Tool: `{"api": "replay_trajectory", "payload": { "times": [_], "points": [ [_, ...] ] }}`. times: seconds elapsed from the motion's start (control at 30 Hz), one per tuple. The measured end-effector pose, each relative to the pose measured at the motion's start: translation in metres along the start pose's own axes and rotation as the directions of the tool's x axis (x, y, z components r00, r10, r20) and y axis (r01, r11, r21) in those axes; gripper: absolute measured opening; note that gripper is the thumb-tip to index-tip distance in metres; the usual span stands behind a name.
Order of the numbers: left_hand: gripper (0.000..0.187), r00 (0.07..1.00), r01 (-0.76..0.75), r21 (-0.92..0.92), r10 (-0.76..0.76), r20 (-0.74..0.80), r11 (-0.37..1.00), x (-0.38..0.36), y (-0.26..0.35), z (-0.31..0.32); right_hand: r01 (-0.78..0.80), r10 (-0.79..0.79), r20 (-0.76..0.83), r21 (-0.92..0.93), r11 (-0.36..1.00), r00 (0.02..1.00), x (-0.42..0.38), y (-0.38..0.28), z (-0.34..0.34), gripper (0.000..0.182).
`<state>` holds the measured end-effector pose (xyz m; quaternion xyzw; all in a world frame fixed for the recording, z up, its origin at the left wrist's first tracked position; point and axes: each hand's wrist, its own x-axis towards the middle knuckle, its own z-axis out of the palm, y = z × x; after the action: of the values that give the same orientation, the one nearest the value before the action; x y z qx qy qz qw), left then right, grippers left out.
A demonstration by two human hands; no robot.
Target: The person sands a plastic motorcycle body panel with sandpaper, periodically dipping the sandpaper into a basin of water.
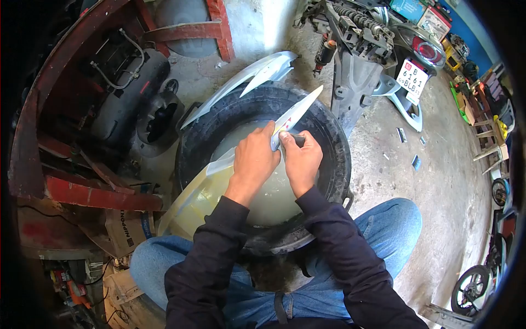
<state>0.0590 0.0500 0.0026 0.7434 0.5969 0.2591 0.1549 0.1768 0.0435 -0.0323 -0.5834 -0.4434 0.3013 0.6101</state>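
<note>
1. Over black tub, left grip closed on pointed white panel.
2. Right grip holds small dark piece at panel's edge.
3. Likely close two-handed work; next move calls for steady support.

Pretty typical garage: bare, scuffed concrete floor, pale wall up top catching bright light, and a blue wall over on the right. There's a red-painted frame along the left, with a black air compressor tucked beside it.
</note>
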Motion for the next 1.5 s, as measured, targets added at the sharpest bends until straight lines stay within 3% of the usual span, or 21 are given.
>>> {"api": "replay_trajectory", "payload": {
  "times": [0.1, 0.2, 0.6, 0.7, 0.83, 0.9, 0.97, 1.0, 1.13, 1.23, 1.5],
  "points": [
    [0.061, 1.000, 0.006, -0.002, -0.006, -0.012, 1.000, 0.000, 0.004, -0.001, -0.002, 0.001, -0.006, -0.106, 0.994, 1.000, 0.005, -0.012, -0.002, 0.027],
    [0.062, 0.999, 0.044, 0.005, -0.044, 0.014, 0.999, -0.004, 0.006, -0.002, 0.091, -0.104, -0.033, -0.272, 0.958, 0.994, 0.002, -0.018, -0.005, 0.029],
    [0.065, 0.996, 0.092, -0.001, -0.092, -0.011, 0.996, -0.016, -0.004, -0.009, 0.120, -0.122, 0.006, -0.249, 0.961, 0.992, -0.008, -0.019, 0.008, 0.032],
    [0.065, 0.991, 0.132, -0.003, -0.132, -0.003, 0.991, -0.014, -0.001, -0.010, 0.128, -0.125, 0.032, -0.337, 0.933, 0.992, -0.020, -0.018, 0.009, 0.032],
    [0.065, 0.993, 0.122, -0.004, -0.122, 0.005, 0.993, -0.015, -0.003, -0.012, 0.110, -0.126, -0.035, -0.298, 0.948, 0.991, -0.001, -0.021, 0.013, 0.033],
    [0.065, 0.993, 0.118, -0.004, -0.118, 0.012, 0.993, -0.013, -0.001, -0.011, 0.176, -0.189, -0.012, -0.311, 0.934, 0.982, -0.010, -0.021, 0.010, 0.034],
    [0.066, 0.991, 0.130, 0.002, -0.130, 0.021, 0.992, -0.013, -0.004, -0.010, 0.125, -0.123, 0.025, -0.310, 0.942, 0.992, -0.009, -0.018, 0.010, 0.034],
    [0.066, 0.991, 0.131, 0.002, -0.131, 0.016, 0.991, -0.011, -0.004, -0.011, 0.197, -0.220, -0.033, -0.331, 0.923, 0.975, 0.000, -0.019, 0.013, 0.035],
    [0.063, 0.994, 0.106, 0.009, -0.106, -0.002, 0.994, -0.013, -0.006, -0.007, 0.107, -0.099, 0.040, -0.347, 0.932, 0.994, -0.017, -0.018, 0.009, 0.035],
    [0.061, 0.995, 0.102, 0.016, -0.102, -0.015, 0.995, -0.011, -0.009, -0.007, 0.123, -0.134, -0.013, -0.307, 0.944, 0.991, 0.001, -0.015, 0.013, 0.034],
    [0.061, 0.991, 0.126, 0.033, -0.127, 0.037, 0.992, -0.010, -0.009, -0.004, 0.116, -0.109, 0.040, -0.333, 0.936, 0.993, -0.003, -0.011, 0.011, 0.033]
  ]
}}
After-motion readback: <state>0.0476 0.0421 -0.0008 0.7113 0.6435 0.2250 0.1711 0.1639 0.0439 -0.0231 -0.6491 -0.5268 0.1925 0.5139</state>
